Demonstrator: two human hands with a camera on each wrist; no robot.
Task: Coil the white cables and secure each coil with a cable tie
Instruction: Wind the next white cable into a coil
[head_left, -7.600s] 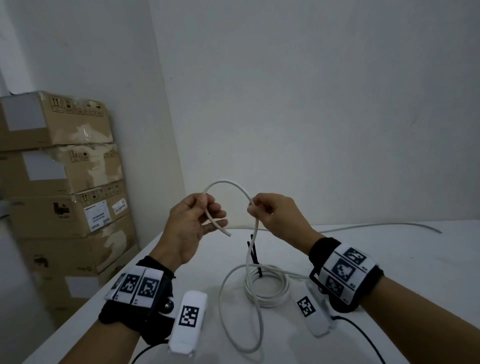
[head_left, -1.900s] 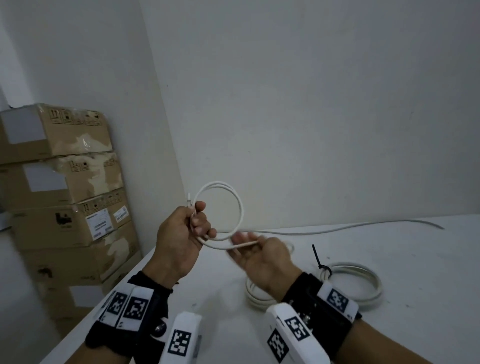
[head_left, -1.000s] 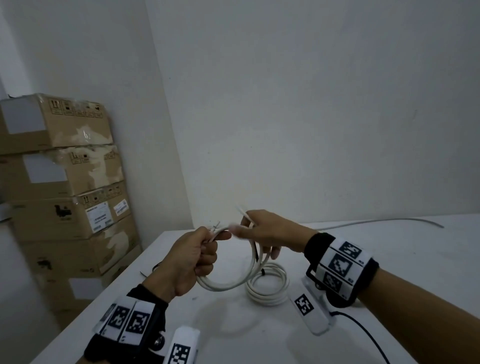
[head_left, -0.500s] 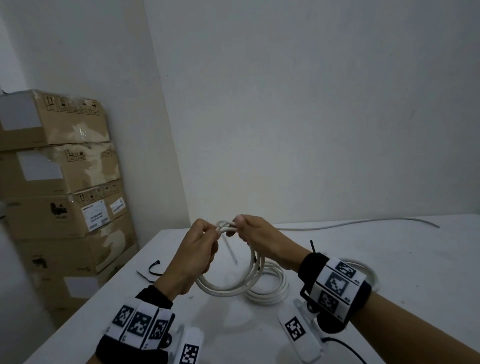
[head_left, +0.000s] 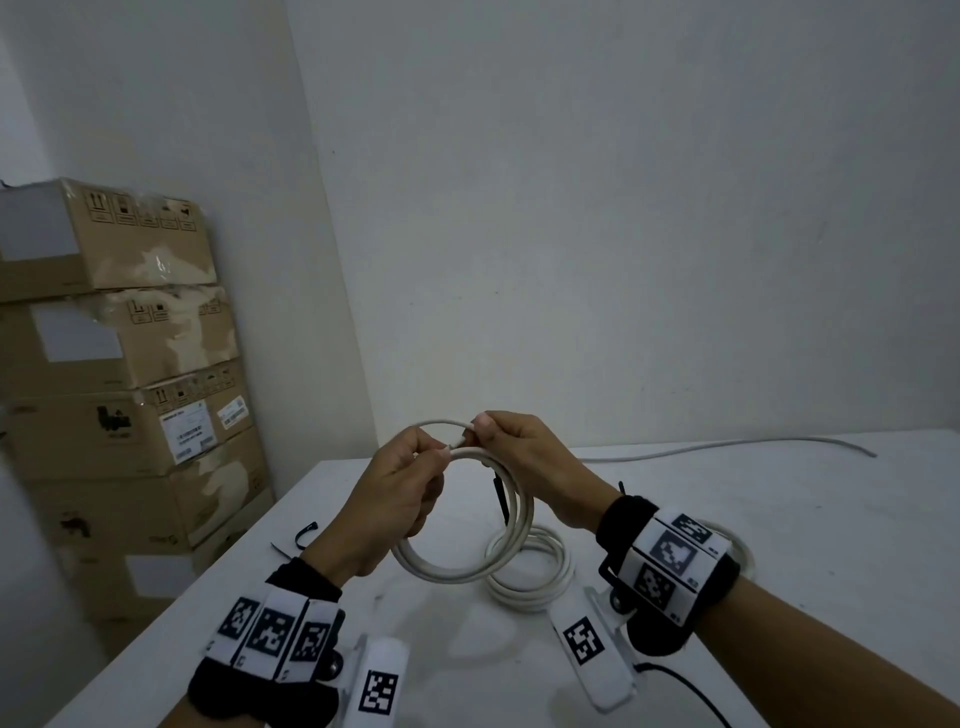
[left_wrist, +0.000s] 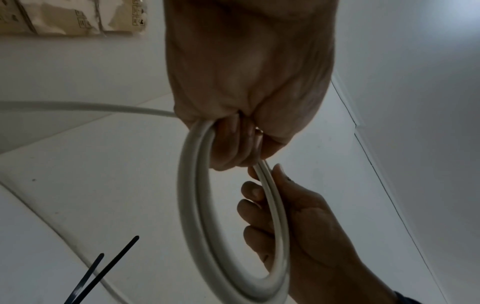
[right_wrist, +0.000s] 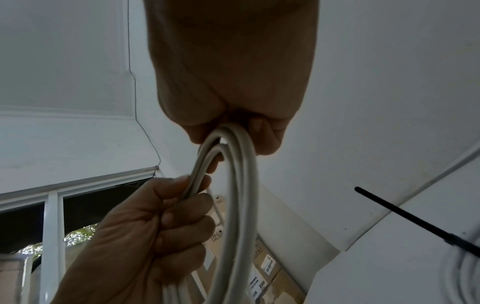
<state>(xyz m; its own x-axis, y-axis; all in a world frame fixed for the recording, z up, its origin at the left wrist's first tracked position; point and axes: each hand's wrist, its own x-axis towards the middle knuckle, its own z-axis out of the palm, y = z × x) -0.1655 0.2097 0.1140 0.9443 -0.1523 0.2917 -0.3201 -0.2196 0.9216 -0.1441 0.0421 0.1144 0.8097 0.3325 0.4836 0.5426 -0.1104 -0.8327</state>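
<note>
Both hands' fingers pinch the white coil (head_left: 470, 551); only the head view shows a tied coil (head_left: 530, 571) behind

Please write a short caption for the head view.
Both hands, left hand and right hand, hold a white cable coil above the table.

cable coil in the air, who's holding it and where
Both hands grip the cable coil at its top: left hand and right hand, side by side.
</note>
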